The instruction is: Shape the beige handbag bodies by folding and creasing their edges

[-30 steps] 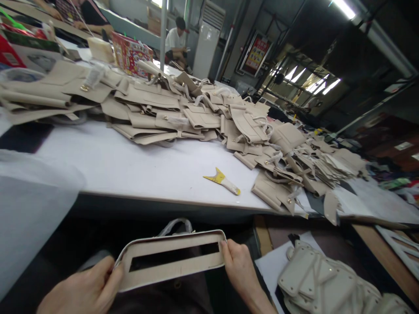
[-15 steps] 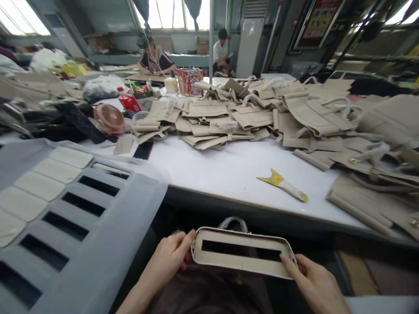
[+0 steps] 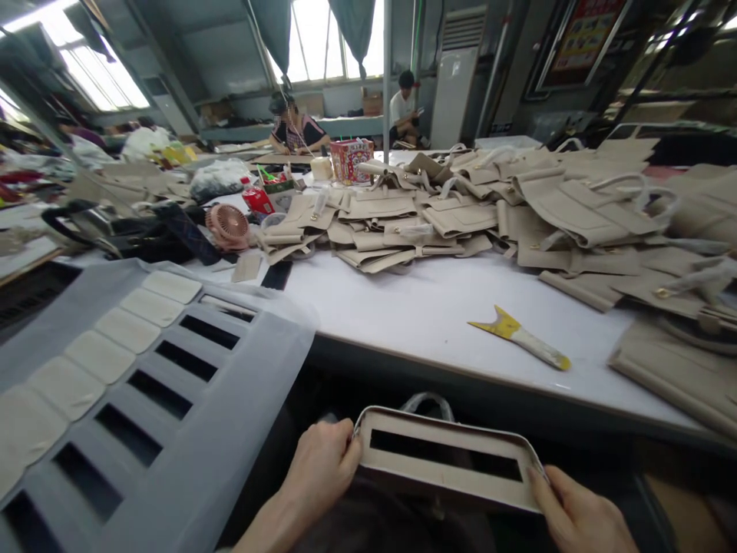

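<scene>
Between my hands is a beige handbag [image 3: 443, 475], its bottom side facing up toward me with a long dark slot in a pale panel. My left hand [image 3: 325, 461] is closed around its left end, thumb at the rim. At the opposite end my right hand [image 3: 579, 503] pinches the corner, thumb on the inner edge. A plastic-wrapped handle [image 3: 431, 405] sticks out beyond the bag's far side. The bag is in front of the table edge, over my lap. Whatever lies beneath it is hidden.
Piled bag pieces [image 3: 403, 206] cover the table's back and right. A yellow-and-white forked tool [image 3: 521, 338] lies on the white tabletop [image 3: 397, 307]. To the left, pale panels [image 3: 127, 330] rest on a sheet with slots. A pink fan [image 3: 227, 226] stands behind. Two people sit farther back.
My view has shifted left and tilted upward, so the scene appears farther right. The bag is tipped slightly more, and my left fingers have curled more tightly around its end.
</scene>
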### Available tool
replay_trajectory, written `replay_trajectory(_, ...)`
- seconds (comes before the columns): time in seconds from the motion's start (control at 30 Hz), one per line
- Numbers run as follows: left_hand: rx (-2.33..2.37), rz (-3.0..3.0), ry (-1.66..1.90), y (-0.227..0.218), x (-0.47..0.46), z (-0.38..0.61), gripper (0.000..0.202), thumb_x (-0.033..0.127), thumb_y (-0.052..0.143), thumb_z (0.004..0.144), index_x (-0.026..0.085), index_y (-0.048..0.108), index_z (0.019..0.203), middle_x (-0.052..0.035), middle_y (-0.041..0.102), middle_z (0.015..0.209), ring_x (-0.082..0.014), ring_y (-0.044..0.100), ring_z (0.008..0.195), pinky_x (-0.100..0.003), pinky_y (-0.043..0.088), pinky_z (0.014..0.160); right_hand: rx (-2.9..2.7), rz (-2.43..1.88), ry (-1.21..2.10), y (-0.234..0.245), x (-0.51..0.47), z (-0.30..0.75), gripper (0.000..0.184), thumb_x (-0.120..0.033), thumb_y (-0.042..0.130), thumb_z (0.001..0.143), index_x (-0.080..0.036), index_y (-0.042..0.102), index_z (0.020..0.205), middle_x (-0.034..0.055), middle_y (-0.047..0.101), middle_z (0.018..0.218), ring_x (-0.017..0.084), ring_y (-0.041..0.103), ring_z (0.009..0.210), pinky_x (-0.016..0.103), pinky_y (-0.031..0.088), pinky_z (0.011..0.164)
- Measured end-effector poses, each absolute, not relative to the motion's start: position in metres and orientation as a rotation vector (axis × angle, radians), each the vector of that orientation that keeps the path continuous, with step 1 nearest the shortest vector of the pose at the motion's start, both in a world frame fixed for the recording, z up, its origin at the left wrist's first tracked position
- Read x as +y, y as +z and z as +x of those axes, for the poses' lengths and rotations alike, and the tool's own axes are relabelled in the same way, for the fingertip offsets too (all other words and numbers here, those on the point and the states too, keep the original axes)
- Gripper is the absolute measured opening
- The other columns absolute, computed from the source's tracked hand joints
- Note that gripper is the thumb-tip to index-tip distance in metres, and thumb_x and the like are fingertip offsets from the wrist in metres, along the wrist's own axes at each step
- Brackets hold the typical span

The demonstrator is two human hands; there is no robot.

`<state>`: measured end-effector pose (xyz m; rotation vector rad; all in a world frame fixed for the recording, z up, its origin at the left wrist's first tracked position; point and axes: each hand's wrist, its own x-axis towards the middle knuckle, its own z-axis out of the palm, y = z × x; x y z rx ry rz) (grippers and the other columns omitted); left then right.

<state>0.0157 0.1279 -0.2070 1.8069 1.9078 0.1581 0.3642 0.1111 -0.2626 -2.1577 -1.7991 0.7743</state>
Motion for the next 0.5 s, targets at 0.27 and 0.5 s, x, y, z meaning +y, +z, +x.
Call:
replay_trajectory(0.27,1.904,1.74,0.221,-0.209,0.124,0.013,0.034,0.031,0.041,0.091,0.02,0.041,0.06,0.0011,0.049,0.053,-0.0141,0.048,0.051,-0.027,0.023,0.053,-1.898,-2.157,0.631,-0.257,0.112,0.36,0.039,-0.044,0.03,0.086,-0.026,0.056,0.062,0.0075,0.063,0.056,0.026,0.065,0.052,0.033,0.034,0.05)
replay_trajectory(0.5,1.585,1.244,0.535,-0.231,0.117,-0.004,0.048,0.061,0.039,0.092,0.02,0.052,0.071,-0.0004,0.059,0.064,-0.0173,0.057,0.061,-0.026,0.041,0.059,-1.644,-2.155,0.81,-0.244,0.111,0.355,0.047,-0.064,0.042,0.08,-0.026,0.057,0.057,0.0039,0.059,0.047,0.022,0.058,0.045,0.03,0.038,0.048)
